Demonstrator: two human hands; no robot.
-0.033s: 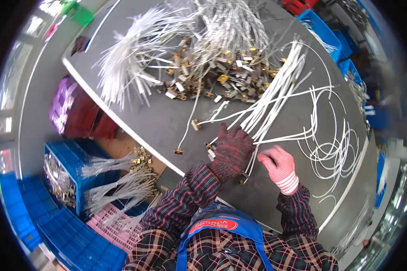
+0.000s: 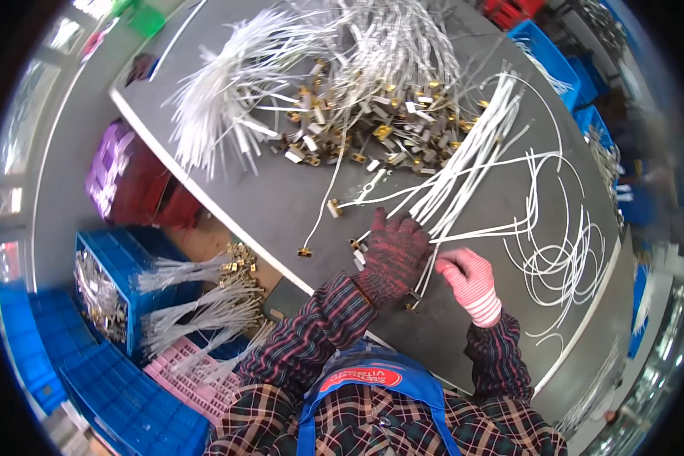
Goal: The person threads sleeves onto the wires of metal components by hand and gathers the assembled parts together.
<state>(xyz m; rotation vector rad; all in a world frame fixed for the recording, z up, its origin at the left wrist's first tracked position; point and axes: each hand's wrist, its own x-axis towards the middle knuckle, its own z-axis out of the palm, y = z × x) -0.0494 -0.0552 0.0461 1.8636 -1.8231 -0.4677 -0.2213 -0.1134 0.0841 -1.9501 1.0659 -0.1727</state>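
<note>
My left hand (image 2: 395,256), in a dark red and grey knitted glove, is closed over the lower end of a bundle of white wires (image 2: 463,173). Small brass-coloured end pieces show beside and below it; the grip underneath is hidden. Just to its right is my right hand (image 2: 471,283), in a pink-and-white striped glove, its fingers bent and pressed together near the wire ends. Whatever those fingers pinch, if anything, cannot be made out. Further left, a single wire with a brass-coloured end piece (image 2: 304,252) lies on the dark tabletop (image 2: 243,209).
A heap of brass and pale end pieces (image 2: 387,125) with white wires (image 2: 228,91) covers the far table. Loose coiled wires (image 2: 558,258) lie at right. Blue crates (image 2: 114,395), a pink basket (image 2: 194,376) and more wires stand left below the table's pale edge (image 2: 205,201).
The whole scene has shifted slightly in view. My right hand's fingers sit a little nearer my left hand and the wire ends; the left hand keeps its place on the bundle.
</note>
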